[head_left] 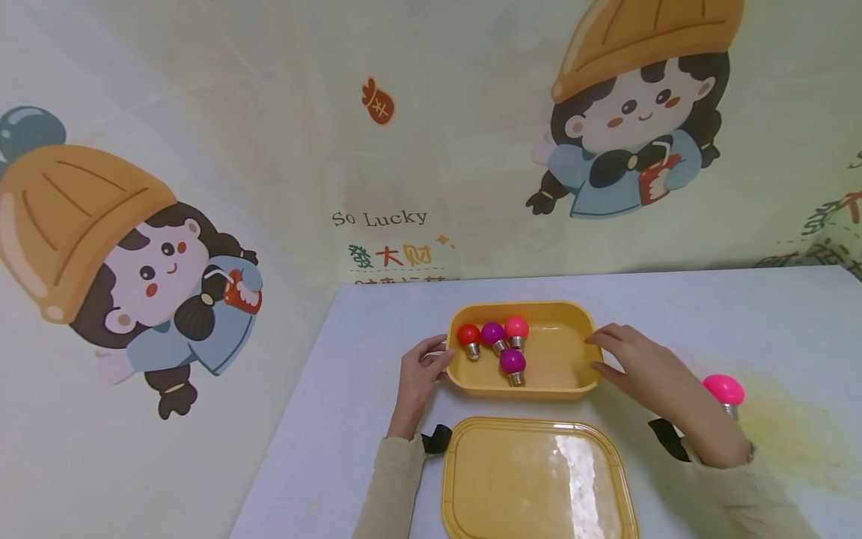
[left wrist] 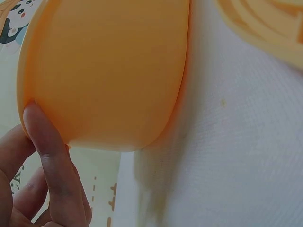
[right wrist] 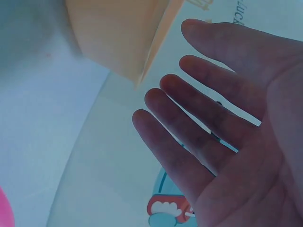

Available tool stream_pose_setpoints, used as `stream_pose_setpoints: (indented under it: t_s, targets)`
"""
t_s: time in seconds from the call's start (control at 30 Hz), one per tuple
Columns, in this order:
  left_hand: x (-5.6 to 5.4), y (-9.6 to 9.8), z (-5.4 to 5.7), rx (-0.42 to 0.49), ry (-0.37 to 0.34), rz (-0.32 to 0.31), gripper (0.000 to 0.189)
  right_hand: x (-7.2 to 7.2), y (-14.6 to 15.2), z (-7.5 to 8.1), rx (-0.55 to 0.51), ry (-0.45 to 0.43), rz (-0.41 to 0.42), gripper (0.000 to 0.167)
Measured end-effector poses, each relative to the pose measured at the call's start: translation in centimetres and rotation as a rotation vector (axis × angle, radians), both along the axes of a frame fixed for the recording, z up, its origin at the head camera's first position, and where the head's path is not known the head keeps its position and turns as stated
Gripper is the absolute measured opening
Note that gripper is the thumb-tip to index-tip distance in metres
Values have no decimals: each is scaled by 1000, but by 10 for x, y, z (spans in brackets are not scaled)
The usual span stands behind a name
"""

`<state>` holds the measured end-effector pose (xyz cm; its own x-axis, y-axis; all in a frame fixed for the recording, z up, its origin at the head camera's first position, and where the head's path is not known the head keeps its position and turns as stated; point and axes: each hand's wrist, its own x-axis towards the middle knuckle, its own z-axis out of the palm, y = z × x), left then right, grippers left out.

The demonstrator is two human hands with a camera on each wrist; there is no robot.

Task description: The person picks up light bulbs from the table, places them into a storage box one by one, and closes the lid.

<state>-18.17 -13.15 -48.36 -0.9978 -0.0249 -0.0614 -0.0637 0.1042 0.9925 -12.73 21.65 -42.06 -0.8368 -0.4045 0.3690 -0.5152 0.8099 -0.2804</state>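
Observation:
A yellow rectangular container point(head_left: 555, 355) sits on the table with several small toy-like light bulbs in its left part. These are a red bulb point(head_left: 468, 335), a pink bulb point(head_left: 516, 329), a purple bulb point(head_left: 493, 333) and a second purple bulb point(head_left: 512, 361), all with silvery screw bases. At the container's left end, my left hand point(head_left: 420, 378) pinches the rim between thumb and fingers; the yellow wall point(left wrist: 118, 71) fills much of the left wrist view. My right hand point(head_left: 649, 370) is beside the right end, its fingers point(right wrist: 175, 161) extended and apart from the container in the right wrist view.
A flat yellow lid point(head_left: 518, 479) lies in front of the container. Another pink bulb point(head_left: 723, 390) is on the white table at the right, partly behind the right forearm. A cartoon-printed cloth point(head_left: 471, 150) hangs behind the table.

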Motion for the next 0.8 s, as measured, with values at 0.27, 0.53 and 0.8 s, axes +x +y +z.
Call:
stream_pose_setpoints:
  t_s: [0.27, 0.53, 0.8]
  targets:
    - [13, 3, 32, 12, -19, -43, 39, 5, 21, -4, 12, 34, -28, 42]
    - [13, 4, 32, 2, -17, -50, 39, 11, 39, -11, -2, 53, -58, 42]
    - [14, 4, 33, 12, -34, -46, 40, 18, 57, -16, 42, -19, -105, 42]
